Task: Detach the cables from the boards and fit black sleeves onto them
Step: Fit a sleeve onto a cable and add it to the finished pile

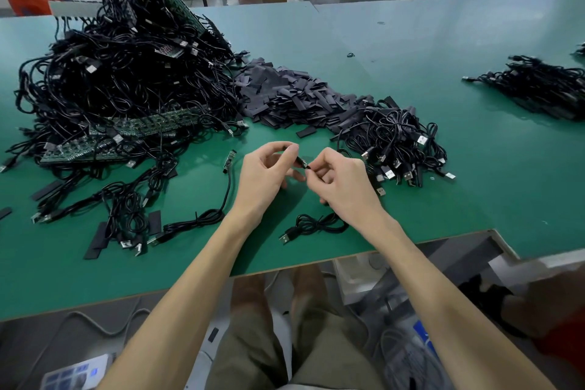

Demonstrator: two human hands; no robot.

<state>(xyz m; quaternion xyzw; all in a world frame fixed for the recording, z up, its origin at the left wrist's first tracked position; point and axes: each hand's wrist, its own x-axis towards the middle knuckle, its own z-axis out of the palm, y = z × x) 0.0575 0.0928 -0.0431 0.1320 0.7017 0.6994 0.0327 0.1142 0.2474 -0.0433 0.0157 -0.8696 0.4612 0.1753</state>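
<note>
Above the green table (411, 79), my left hand (269, 174) pinches a black sleeve (299, 159) between thumb and forefinger. My right hand (340, 182) pinches the end of a black cable just to the right of that sleeve, and the two meet between my hands. The cable's coiled rest (316, 225) with its USB plug lies on the table under my right wrist. A big tangle of cables on green boards (120, 79) fills the left. A heap of loose black sleeves (285, 95) lies behind my hands.
A pile of cables (399, 142) sits right of my hands; another bundle (538, 85) lies far right. One cable with a small board (230, 159) lies left of my left hand. Loose sleeves and cables scatter front left. The table's front edge runs under my forearms.
</note>
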